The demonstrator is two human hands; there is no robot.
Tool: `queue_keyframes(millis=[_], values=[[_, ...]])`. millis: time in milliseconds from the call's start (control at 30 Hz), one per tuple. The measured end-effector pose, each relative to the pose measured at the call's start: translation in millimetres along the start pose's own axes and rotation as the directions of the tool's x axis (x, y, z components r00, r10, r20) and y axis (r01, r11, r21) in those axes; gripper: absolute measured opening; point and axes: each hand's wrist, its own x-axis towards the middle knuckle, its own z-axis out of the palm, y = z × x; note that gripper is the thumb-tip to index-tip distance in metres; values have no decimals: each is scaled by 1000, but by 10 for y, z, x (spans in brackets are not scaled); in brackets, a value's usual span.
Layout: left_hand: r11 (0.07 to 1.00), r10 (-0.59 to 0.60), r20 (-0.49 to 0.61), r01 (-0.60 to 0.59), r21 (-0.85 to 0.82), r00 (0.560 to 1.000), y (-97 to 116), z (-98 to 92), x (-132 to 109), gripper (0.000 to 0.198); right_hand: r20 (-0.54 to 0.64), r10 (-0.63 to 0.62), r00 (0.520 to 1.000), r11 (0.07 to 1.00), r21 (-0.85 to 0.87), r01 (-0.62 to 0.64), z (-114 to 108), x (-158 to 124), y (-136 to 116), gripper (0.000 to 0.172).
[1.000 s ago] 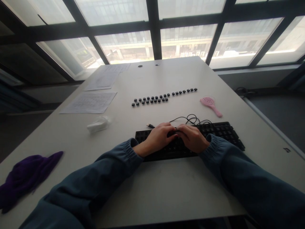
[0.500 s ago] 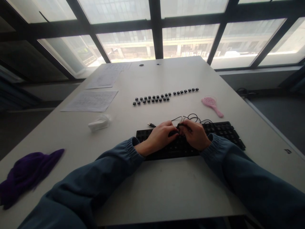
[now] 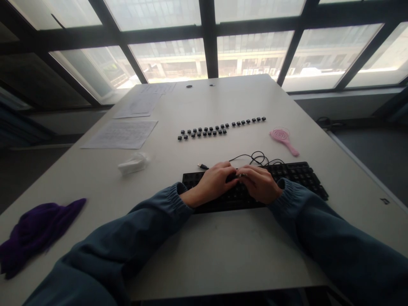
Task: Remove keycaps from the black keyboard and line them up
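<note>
A black keyboard (image 3: 236, 199) lies on the white table, and both my hands are over its middle. My left hand (image 3: 216, 180) rests on the keys with fingers curled and thumb bent in, closed around something too dark to make out. Close against its fingertips, my right hand (image 3: 259, 182) is closed in a pinch. A small dark piece with a glint shows at its fingertips; its kind is unclear. Beyond the keyboard, several black keycaps (image 3: 211, 128) are lined up in two rows. The keyboard's cable (image 3: 259, 158) is coiled behind it, with a USB plug (image 3: 202, 166) at its left.
A pink hairbrush (image 3: 282, 137) lies at the right. To the left are printed sheets (image 3: 121, 134), a clear plastic bag with something white (image 3: 134, 163), and a purple cloth (image 3: 38, 229). The white table (image 3: 219, 255) ends at a window wall (image 3: 208, 51).
My right hand has turned and lowered toward the keys, its fingers now flatter over them. The whitish thing visible above its fingers is now out of sight. My left hand has hardly moved.
</note>
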Motion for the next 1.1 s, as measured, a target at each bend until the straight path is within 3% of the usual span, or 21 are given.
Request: queue_keyframes(millis=[67, 267, 367, 467, 667, 833, 967, 1100], values=[[1000, 5, 2, -5, -1, 1000, -3, 3, -2, 12, -28, -6, 1000, 1000, 15, 6, 2, 3, -15, 14], [998, -36, -30, 34, -46, 999, 12, -3, 0, 16, -177, 226, 958, 974, 7, -228, -2, 24, -24, 8], [993, -72, -53, 66, -102, 996, 24, -11, -4, 25, -175, 285, 942, 959, 45, -281, -10, 35, -24, 7], [985, -87, -65, 76, -156, 994, 31, -20, -10, 20, -170, 297, 940, 955, 53, -292, -10, 48, -26, 7], [966, -25, -82, 3, -257, 996, 29, -38, -14, 15, -191, 354, 916, 935, 71, -347, 21, 59, -18, 5], [956, -25, -128, -14, -293, 991, 28, -43, -12, 24, -188, 483, 855, 862, 271, -428, 51, 77, 11, 12], [968, -4, -178, -40, -246, 984, 45, -42, -28, 34, -163, 522, 837, 818, 374, -437, 49, 99, 29, 16], [983, 150, -164, -165, -77, 975, 45, -35, -44, 28, -158, 541, 826, 807, 374, -457, 41, 102, 33, 17]])
